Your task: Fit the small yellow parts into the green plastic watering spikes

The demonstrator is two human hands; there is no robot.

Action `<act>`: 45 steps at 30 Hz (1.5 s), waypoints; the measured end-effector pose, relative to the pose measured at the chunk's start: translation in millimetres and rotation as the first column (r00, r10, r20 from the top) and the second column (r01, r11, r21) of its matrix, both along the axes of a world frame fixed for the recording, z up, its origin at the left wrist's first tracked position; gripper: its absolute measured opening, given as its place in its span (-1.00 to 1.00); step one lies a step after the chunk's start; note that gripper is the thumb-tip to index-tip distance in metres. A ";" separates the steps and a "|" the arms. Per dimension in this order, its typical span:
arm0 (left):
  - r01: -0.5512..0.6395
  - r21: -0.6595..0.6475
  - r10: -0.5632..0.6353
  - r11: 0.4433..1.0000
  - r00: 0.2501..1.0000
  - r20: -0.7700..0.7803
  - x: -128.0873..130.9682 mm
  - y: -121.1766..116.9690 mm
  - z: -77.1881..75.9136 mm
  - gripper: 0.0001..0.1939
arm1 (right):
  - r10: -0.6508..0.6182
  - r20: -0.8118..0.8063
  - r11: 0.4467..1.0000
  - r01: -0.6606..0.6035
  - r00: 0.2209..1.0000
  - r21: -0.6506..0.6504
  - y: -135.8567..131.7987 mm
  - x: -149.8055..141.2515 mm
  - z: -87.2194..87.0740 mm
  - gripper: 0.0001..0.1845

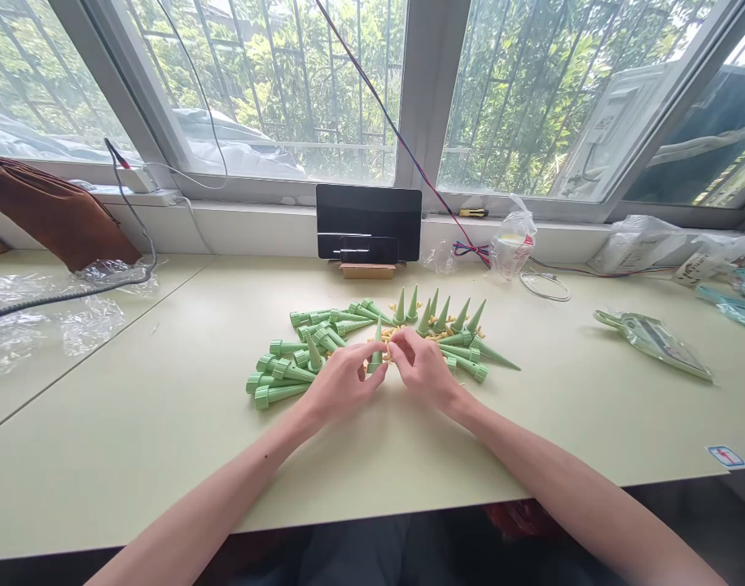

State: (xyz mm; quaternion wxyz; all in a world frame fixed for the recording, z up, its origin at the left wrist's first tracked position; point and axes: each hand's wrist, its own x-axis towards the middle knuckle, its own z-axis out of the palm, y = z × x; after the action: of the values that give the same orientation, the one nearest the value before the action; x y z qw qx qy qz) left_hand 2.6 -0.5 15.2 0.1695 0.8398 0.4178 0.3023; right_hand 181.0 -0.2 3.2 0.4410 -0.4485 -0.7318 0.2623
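Observation:
My left hand (346, 381) is closed around a green plastic plant-watering spike (378, 334), which stands point up between thumb and fingers. Close beside it, my right hand (426, 370) is pinched shut; whatever its fingertips hold is hidden or too small to name. Small yellowish pieces (402, 332) lie scattered just beyond both hands. To the left, a heap of green spikes (280, 370) lies mostly on its side, with one standing upright. Several more upright spikes (444, 316) stand behind my right hand, and a few lie beside it (494, 355).
A black tablet (369, 216) with a phone (369, 249) before it leans near the window. A brown leather bag (54, 212) and clear plastic wrap (91, 321) are at left. Rightward are a bagged cup (512, 244), a white cable (546, 286) and a green packaged item (653, 343).

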 end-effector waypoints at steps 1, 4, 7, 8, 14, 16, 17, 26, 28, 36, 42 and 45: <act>0.004 0.002 -0.004 1.000 1.000 -0.006 0.1 -0.3 0.4 -0.78 | 0.004 0.004 1.000 -0.004 1.000 0.000 0.1 0.1 0.0 -0.85; 0.009 -0.001 -0.009 1.000 1.000 -0.015 0.3 -0.5 0.8 -0.78 | 0.010 0.011 1.000 -0.010 1.000 0.001 0.3 0.2 0.1 -0.86; 0.010 0.000 -0.010 1.000 1.000 -0.016 0.2 0.0 0.2 -0.77 | 0.006 0.010 1.000 -0.006 1.000 0.001 0.3 0.1 0.0 -0.85; 0.007 0.004 -0.007 1.000 1.000 -0.014 0.1 0.2 -0.1 -0.77 | 0.005 0.008 1.000 -0.005 1.000 0.000 0.3 0.0 -0.1 -0.85; -0.007 0.006 0.007 1.000 1.000 0.028 -0.4 1.0 -2.9 -0.76 | -0.013 -0.022 1.000 0.013 1.000 -0.016 0.0 -0.7 -0.5 -0.84; -0.014 0.003 0.014 1.000 0.999 0.040 -0.5 0.9 -3.4 -0.77 | -0.017 -0.037 1.000 0.016 0.999 -0.024 -0.3 -1.1 -0.4 -0.84; -0.019 0.002 0.019 1.000 0.999 0.045 -0.5 0.9 -3.3 -0.77 | -0.019 -0.045 0.999 0.017 0.999 -0.029 -0.4 -1.3 -0.2 -0.84; -0.010 -0.018 0.012 1.000 0.996 0.093 1.0 0.1 2.0 -0.80 | -0.012 -0.108 0.998 0.006 0.994 -0.060 -1.6 -1.9 2.6 -0.81; -0.004 -0.024 0.007 1.000 0.995 0.095 1.5 -0.7 3.0 -0.80 | -0.010 -0.102 0.998 0.004 0.995 -0.060 -1.7 -1.6 2.7 -0.81; -0.037 -0.051 0.044 0.998 0.989 0.143 2.7 -2.0 6.4 -0.82 | -0.004 -0.123 0.999 -0.002 0.992 -0.049 -1.6 -1.5 2.4 -0.83; -0.046 -0.062 0.055 0.997 0.987 0.152 2.6 -1.7 6.0 -0.83 | -0.005 -0.132 0.998 -0.002 0.991 -0.056 -2.1 -1.8 3.7 -0.83; -0.045 -0.076 0.056 0.996 0.986 0.155 2.4 -1.3 5.5 -0.82 | -0.006 -0.128 0.999 0.000 0.992 -0.050 -1.8 -1.5 3.1 -0.83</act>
State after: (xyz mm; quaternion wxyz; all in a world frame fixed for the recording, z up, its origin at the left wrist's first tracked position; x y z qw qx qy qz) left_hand 5.0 -1.9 20.8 0.2243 0.7959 0.4350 0.3564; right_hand 179.4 -2.1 6.3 0.4762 -0.4428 -0.6945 0.3080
